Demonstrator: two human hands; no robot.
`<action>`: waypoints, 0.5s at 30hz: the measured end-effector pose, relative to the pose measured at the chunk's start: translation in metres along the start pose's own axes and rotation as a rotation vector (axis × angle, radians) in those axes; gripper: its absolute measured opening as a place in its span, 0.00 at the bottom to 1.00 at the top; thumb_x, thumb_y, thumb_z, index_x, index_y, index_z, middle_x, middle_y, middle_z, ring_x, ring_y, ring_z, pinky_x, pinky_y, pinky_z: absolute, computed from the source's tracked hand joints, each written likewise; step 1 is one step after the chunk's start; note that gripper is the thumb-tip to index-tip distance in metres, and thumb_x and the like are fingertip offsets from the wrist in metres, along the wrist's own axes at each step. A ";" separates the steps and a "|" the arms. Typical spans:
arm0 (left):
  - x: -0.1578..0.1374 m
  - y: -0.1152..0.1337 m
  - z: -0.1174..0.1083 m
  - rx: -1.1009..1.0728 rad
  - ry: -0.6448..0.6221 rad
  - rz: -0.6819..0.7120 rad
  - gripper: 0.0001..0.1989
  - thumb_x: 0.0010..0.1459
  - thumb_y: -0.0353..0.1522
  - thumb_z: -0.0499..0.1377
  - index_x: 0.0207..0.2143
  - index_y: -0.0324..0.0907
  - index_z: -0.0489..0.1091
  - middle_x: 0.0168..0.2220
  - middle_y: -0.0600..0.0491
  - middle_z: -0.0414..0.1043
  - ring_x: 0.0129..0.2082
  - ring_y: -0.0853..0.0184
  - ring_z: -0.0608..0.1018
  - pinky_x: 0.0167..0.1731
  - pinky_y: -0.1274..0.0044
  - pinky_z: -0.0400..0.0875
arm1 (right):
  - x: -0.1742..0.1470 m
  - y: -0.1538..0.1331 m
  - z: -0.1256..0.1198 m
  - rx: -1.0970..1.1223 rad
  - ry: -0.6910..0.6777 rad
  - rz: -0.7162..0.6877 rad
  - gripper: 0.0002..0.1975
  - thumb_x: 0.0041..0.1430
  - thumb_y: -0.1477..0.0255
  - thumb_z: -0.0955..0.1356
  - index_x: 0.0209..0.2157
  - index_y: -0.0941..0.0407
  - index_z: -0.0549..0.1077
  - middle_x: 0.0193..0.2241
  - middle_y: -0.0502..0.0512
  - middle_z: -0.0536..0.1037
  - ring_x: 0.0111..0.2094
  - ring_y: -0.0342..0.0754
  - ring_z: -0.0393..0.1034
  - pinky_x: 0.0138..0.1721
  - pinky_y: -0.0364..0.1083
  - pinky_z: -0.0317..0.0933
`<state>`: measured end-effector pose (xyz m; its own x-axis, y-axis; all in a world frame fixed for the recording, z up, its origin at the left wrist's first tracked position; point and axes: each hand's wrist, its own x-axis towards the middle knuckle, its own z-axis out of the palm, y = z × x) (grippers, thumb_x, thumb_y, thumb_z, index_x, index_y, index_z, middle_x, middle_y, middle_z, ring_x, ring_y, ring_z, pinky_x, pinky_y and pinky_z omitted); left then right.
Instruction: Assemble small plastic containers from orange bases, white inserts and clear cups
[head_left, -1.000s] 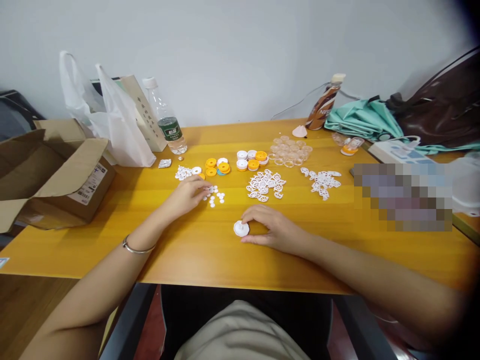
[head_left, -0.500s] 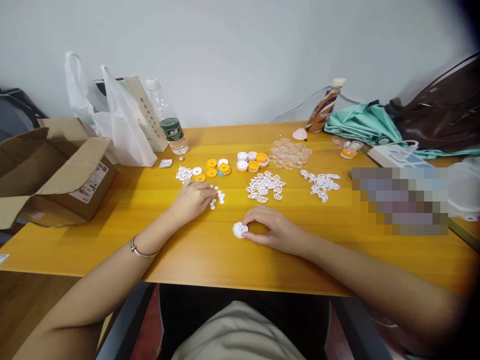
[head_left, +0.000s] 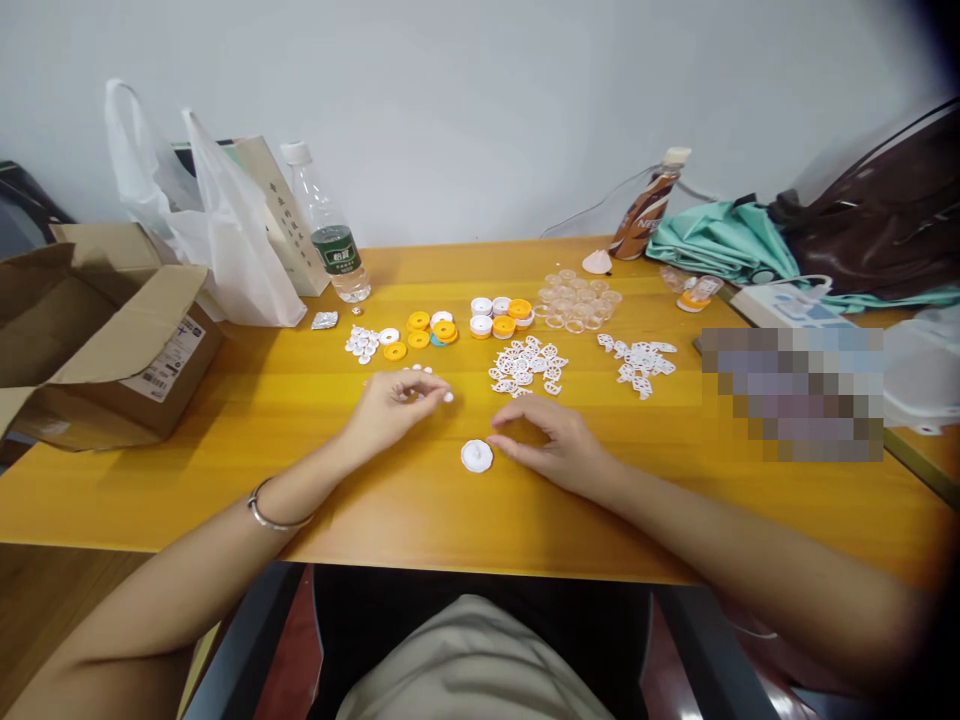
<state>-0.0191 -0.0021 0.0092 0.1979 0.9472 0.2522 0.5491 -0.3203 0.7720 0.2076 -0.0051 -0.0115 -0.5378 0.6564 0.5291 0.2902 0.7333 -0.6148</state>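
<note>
Between thumb and forefinger, my left hand [head_left: 394, 408] pinches a small white round piece [head_left: 448, 397]. Behind that hand, a few more such pieces [head_left: 420, 370] peek out, partly hidden by it. A white scalloped disc [head_left: 477, 456] with a raised centre lies flat on the table in front of me. My right hand [head_left: 551, 440] is just right of the disc, thumb and fingers apart and nothing between them. White openwork leaf-like pieces [head_left: 527, 366] lie in a heap behind my right hand.
Farther back are yellow and white rings [head_left: 418, 330], stacked round pieces [head_left: 501, 315], clear cups [head_left: 577, 300] and a second white openwork heap [head_left: 640, 365]. A cardboard box [head_left: 105, 350] and a water bottle [head_left: 335, 245] stand left; a brown bottle [head_left: 649, 205] and a power strip [head_left: 787, 305] are right.
My left hand has lifted a small white piece from the scattered ones and moved right, toward the disc. My right hand has let go of the disc's edge and opened slightly.
</note>
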 end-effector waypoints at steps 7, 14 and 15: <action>-0.020 0.025 0.028 -0.370 -0.118 -0.060 0.11 0.52 0.33 0.61 0.37 0.38 0.65 0.27 0.53 0.76 0.27 0.71 0.77 0.32 0.78 0.69 | 0.000 -0.002 0.005 0.019 -0.006 -0.036 0.04 0.57 0.70 0.66 0.35 0.55 0.70 0.30 0.53 0.76 0.33 0.44 0.71 0.37 0.45 0.65; -0.017 0.019 0.018 -0.303 -0.220 -0.013 0.09 0.54 0.33 0.59 0.37 0.38 0.67 0.32 0.50 0.75 0.33 0.69 0.77 0.37 0.76 0.70 | -0.001 -0.003 0.003 0.061 -0.050 0.033 0.04 0.56 0.72 0.67 0.33 0.57 0.71 0.29 0.52 0.76 0.31 0.43 0.70 0.35 0.43 0.64; -0.016 0.018 0.014 -0.221 -0.244 0.044 0.09 0.55 0.33 0.58 0.38 0.39 0.68 0.35 0.49 0.75 0.37 0.68 0.76 0.40 0.75 0.69 | 0.000 -0.003 0.002 0.068 -0.054 0.045 0.04 0.55 0.72 0.67 0.33 0.57 0.71 0.29 0.52 0.75 0.31 0.42 0.70 0.35 0.43 0.65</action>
<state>-0.0012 -0.0237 0.0110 0.4208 0.8927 0.1612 0.3519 -0.3244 0.8780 0.2053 -0.0079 -0.0110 -0.5676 0.6769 0.4686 0.2621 0.6882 -0.6765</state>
